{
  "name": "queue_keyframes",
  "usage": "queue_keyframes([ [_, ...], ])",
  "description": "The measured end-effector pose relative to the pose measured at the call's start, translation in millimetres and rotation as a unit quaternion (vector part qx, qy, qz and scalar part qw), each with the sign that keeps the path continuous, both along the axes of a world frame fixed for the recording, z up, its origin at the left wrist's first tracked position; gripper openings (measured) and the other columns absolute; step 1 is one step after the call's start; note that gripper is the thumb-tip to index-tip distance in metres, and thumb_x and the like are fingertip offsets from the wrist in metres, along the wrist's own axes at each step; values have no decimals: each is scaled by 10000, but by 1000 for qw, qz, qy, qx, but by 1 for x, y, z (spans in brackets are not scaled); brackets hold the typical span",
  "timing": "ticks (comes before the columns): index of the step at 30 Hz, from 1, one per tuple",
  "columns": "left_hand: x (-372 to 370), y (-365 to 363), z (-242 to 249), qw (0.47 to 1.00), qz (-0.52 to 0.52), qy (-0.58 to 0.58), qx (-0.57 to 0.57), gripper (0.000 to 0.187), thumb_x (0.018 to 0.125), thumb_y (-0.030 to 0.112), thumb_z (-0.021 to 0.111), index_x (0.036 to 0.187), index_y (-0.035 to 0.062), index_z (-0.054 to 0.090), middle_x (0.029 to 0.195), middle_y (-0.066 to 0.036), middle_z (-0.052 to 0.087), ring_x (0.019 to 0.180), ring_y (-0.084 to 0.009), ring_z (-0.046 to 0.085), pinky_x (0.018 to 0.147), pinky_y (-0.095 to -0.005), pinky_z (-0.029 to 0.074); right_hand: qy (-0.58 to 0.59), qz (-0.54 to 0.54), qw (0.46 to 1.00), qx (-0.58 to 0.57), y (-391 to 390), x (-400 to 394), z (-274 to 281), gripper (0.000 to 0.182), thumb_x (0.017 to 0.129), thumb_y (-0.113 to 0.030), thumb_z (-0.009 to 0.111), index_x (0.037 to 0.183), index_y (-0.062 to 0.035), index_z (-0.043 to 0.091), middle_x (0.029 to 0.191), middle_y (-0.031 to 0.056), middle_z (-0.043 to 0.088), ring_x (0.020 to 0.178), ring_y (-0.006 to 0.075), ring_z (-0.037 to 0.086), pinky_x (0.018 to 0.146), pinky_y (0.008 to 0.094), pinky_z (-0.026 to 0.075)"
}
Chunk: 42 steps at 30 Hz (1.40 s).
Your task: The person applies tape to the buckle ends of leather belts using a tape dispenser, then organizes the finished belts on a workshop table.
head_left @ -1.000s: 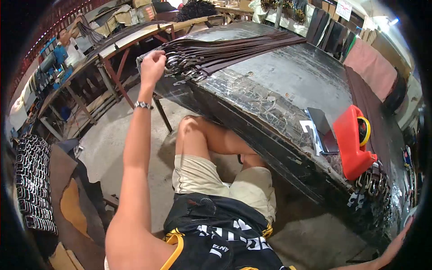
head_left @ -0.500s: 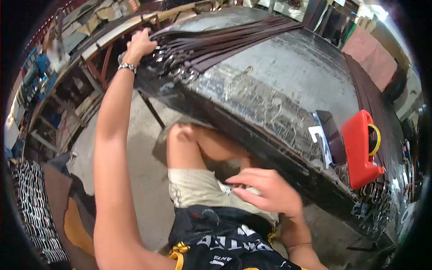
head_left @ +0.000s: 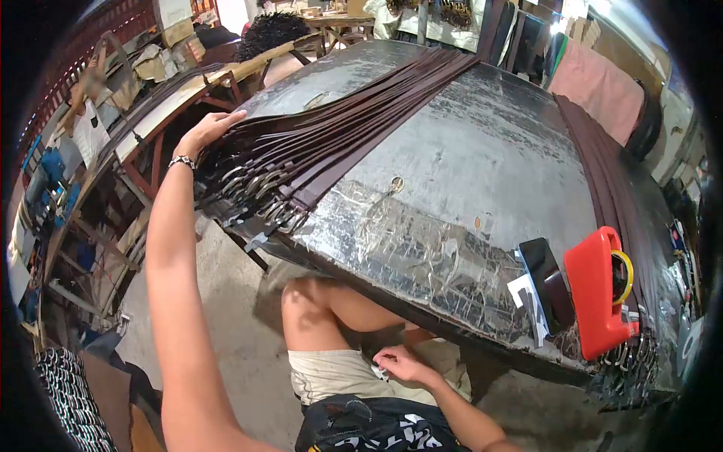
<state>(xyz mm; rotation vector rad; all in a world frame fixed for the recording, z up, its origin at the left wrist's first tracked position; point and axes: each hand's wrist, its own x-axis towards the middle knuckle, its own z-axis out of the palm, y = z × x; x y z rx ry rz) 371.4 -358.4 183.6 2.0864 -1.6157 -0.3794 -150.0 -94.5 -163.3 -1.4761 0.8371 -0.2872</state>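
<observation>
A wide bundle of dark brown belts lies across the metal-topped table, metal buckles gathered at the near left edge. My left hand, arm stretched out, rests on the bundle's left side near the buckles; its fingers look extended and pressed together, partly hidden against the straps. Over my lap is my right hand, with fingers bent together. A small whitish bit shows at its fingertips, too small to name.
A red tape dispenser with a yellow roll stands at the table's right, beside a dark phone-like slab. More belts lie along the right side. Stacked metal buckles are at lower left. Someone in white is at far left.
The view has tilted up, showing more of the table's far side. My left hand has flattened along the belts. My right hand has lowered toward my lap, its fingers drawn in.
</observation>
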Motion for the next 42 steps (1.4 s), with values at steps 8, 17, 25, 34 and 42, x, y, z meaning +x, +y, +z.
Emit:
queue_keyframes([
  [8, -36, -3, -2, 991, -13, -54, 126, 885, 806, 783, 561, 1257, 29, 670, 1212, -144, 679, 1116, -258, 631, 1011, -378, 450, 89, -11, 992, -86, -5, 14, -12, 297, 930, -272, 589, 1005, 4, 667, 843, 149, 688, 784, 230, 658, 708, 361, 494],
  [17, -60, 22, -11, 974, -30, -179, 139, 1057, 806, 886, 374, 1292, -21, 616, 1352, -260, 569, 1310, -374, 513, 1079, -419, 409, 79, -24, 984, -159, 6, 13, -20, 322, 913, -290, 585, 983, 14, 664, 926, 202, 679, 871, 356, 658, 748, 412, 500],
  [25, -114, 74, 21, 956, -85, -209, 189, 1088, 816, 843, 458, 1382, -86, 495, 1422, -282, 496, 1349, -391, 461, 1131, -395, 358, 71, 9, 988, -138, 5, 12, -23, 336, 924, -299, 581, 994, 24, 642, 930, 212, 663, 889, 367, 645, 768, 432, 496],
  [34, -90, 63, 2, 980, -90, -130, 120, 864, 820, 619, 673, 1346, -56, 552, 1292, -223, 620, 1179, -290, 603, 1020, -363, 443, 125, 28, 982, -136, 2, 12, -13, 388, 925, -347, 558, 1030, 17, 639, 992, 249, 647, 944, 403, 630, 828, 456, 483],
  [42, -108, 87, -1, 971, -108, -200, 69, 939, 817, 596, 689, 1387, -112, 453, 1342, -297, 557, 1228, -362, 571, 1048, -385, 431, 172, 57, 977, -111, -9, 12, -10, 396, 914, -369, 569, 1015, 8, 638, 938, 243, 663, 885, 408, 644, 757, 474, 480],
])
